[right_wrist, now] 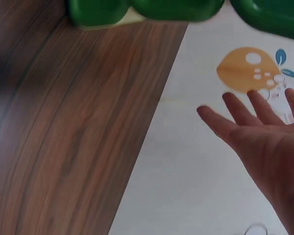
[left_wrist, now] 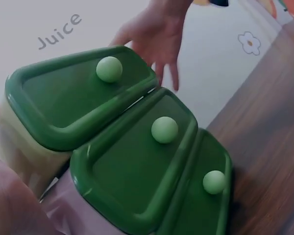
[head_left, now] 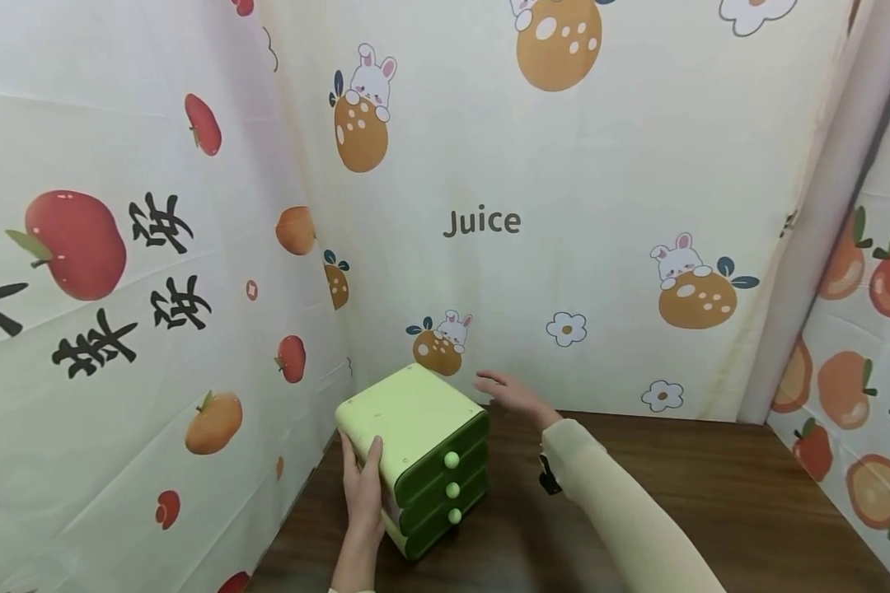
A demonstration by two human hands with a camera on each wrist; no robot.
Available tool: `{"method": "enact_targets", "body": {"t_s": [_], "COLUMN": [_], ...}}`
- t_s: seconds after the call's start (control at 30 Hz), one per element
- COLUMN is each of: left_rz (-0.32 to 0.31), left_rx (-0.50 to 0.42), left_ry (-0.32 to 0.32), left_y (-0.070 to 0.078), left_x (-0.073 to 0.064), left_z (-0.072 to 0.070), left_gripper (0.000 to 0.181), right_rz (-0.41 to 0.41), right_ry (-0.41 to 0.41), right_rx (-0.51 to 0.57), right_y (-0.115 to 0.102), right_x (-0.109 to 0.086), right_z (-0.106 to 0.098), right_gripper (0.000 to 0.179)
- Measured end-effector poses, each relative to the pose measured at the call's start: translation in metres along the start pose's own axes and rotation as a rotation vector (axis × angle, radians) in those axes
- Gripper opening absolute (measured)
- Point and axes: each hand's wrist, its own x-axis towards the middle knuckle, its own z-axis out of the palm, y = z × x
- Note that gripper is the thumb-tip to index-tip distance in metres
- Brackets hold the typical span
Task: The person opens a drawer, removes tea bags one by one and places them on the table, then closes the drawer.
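A small three-drawer cabinet (head_left: 408,416) with a pale green shell stands at the left of the wooden table. Its dark green drawer fronts (left_wrist: 83,100) each carry a round light green knob (left_wrist: 164,129); all the drawers are pushed in. My left hand (head_left: 363,490) lies against the cabinet's left side, thumb and fingers extended along it. Beyond the cabinet's right side, my right hand (head_left: 519,399) hovers apart from it, holding nothing. In the right wrist view that hand (right_wrist: 269,142) has its fingers spread.
Printed cloth walls enclose the table: the back wall (head_left: 608,181) bears the word Juice, the left wall (head_left: 215,189) red fruit. Brown wooden tabletop (head_left: 682,478) extends to the right of the cabinet. A dark band (head_left: 549,476) sits at my right wrist.
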Motion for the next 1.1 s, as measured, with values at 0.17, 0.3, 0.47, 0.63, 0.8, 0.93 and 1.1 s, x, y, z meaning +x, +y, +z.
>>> {"method": "enact_targets", "body": {"t_s": [0.17, 0.3, 0.47, 0.63, 0.8, 0.93, 1.1], "left_rz": [0.026, 0.062, 0.048, 0.013, 0.024, 0.043, 0.042], "left_rx": [-0.065, -0.086, -0.026, 0.020, 0.049, 0.078, 0.099], "left_ry": [-0.013, -0.026, -0.018, -0.062, -0.167, -0.260, -0.350], "left_y": [-0.002, -0.004, -0.011, -0.019, -0.024, -0.025, -0.029], "left_x": [0.001, 0.004, 0.006, 0.012, 0.024, 0.028, 0.035], "left_z": [0.003, 0.004, 0.003, 0.001, 0.006, 0.015, 0.027], "left_gripper": [0.085, 0.081, 0.079, 0.080, 0.077, 0.074, 0.070], "right_rz": [-0.043, -0.073, -0.134, -0.143, -0.097, -0.083, -0.066], "right_ry": [-0.080, -0.163, -0.355, -0.377, -0.327, -0.276, -0.184], "right_rx": [0.070, 0.101, 0.313, 0.415, 0.480, 0.504, 0.540], "right_y": [-0.003, -0.002, 0.011, 0.024, 0.035, 0.044, 0.054], "right_x": [0.021, 0.029, 0.028, 0.017, 0.001, -0.015, -0.035], "right_z": [0.018, 0.025, 0.035, 0.038, 0.028, 0.018, 0.007], "right_gripper": [0.059, 0.062, 0.056, 0.052, 0.055, 0.056, 0.060]}}
